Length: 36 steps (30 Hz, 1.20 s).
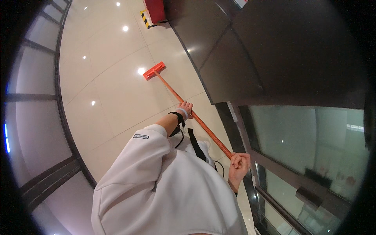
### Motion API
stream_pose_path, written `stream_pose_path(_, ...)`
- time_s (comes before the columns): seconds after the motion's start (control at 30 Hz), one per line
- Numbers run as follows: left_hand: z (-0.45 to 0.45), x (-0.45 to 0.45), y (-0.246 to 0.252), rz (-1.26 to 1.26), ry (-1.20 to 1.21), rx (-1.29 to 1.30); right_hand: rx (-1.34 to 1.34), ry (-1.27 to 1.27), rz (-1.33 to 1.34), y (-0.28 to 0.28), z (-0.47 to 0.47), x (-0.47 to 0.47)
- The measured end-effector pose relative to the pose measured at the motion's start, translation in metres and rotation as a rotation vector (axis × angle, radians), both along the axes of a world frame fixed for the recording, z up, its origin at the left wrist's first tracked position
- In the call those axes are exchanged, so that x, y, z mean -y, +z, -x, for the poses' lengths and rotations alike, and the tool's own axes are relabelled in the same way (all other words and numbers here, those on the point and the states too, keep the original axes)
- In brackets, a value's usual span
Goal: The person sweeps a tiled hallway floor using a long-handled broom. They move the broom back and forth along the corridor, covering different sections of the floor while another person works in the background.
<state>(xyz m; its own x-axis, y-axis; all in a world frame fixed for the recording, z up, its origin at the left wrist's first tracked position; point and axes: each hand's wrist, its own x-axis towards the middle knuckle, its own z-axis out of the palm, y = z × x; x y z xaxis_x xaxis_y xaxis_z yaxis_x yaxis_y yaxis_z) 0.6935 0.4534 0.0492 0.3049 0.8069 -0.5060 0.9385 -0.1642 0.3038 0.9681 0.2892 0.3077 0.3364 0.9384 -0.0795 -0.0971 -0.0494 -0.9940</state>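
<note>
An orange floor brush [154, 70] with a broad plastic head rests on the glossy beige tile floor [117, 76] ahead of me. Its long reddish-brown handle [208, 130] slants back towards my body. Around the middle of the handle is my left hand [186, 109], with a pale bracelet and a black band at the wrist. My right hand [240, 161] grips the handle's upper end, lower right in the view. The undersides of the fingers and part of the shaft are hidden in both grips.
A dark panelled wall [235, 58] and a glazed door [293, 173] with a metal frame run along the right. Framed panels [38, 126] line the left. A red box [155, 11] stands by yellow-black striped tape at the top. A black strap and cable hang at my front.
</note>
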Motion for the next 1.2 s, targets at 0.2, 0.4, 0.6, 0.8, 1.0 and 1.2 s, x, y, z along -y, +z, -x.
stream_pose_path(0.2,-0.06,0.025,0.03,0.201,-0.23,0.37,0.729,0.063,-0.194,0.063,-0.07,0.023)
stream_pose_path(0.4,-0.153,0.042,0.087,0.38,-0.722,0.564,0.238,-0.132,-0.281,0.155,-0.116,0.048)
stream_pose_path(0.6,-0.139,0.033,0.065,0.402,-0.631,0.443,-0.068,-0.379,-0.325,0.122,-0.112,0.023)
stream_pose_path(0.8,-0.029,0.036,0.01,0.214,-0.202,0.212,-0.254,-0.03,-0.173,0.033,-0.051,-0.003)
stream_pose_path(1.0,0.0,0.049,0.003,0.217,-0.162,0.1,-0.288,-0.023,-0.118,0.035,-0.021,0.014)
stream_pose_path(1.2,-0.095,0.048,0.056,0.377,-0.548,0.516,0.103,-0.186,-0.209,0.12,-0.08,0.037)
